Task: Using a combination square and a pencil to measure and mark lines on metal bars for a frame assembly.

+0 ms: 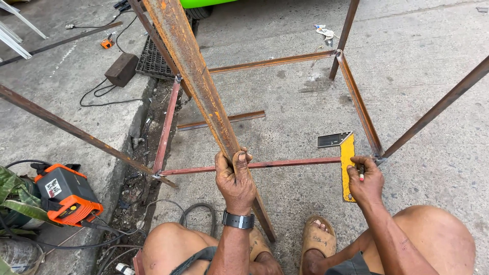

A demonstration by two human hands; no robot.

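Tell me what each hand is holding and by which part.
The left hand grips a rusty steel bar near its lower end. The right hand pinches a small red-tipped marker, resting against the yellow square on the frame.

Bare-armed and bare-kneed, the person wears a dark wristwatch (238, 220) on the left wrist and tan sandals (317, 237).

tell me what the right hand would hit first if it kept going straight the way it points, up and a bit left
Most likely the yellow try square: the right hand already touches its handle where it lies across the rusty frame bar. Past that, the square's grey blade, then bare concrete. Depth is hard to judge.
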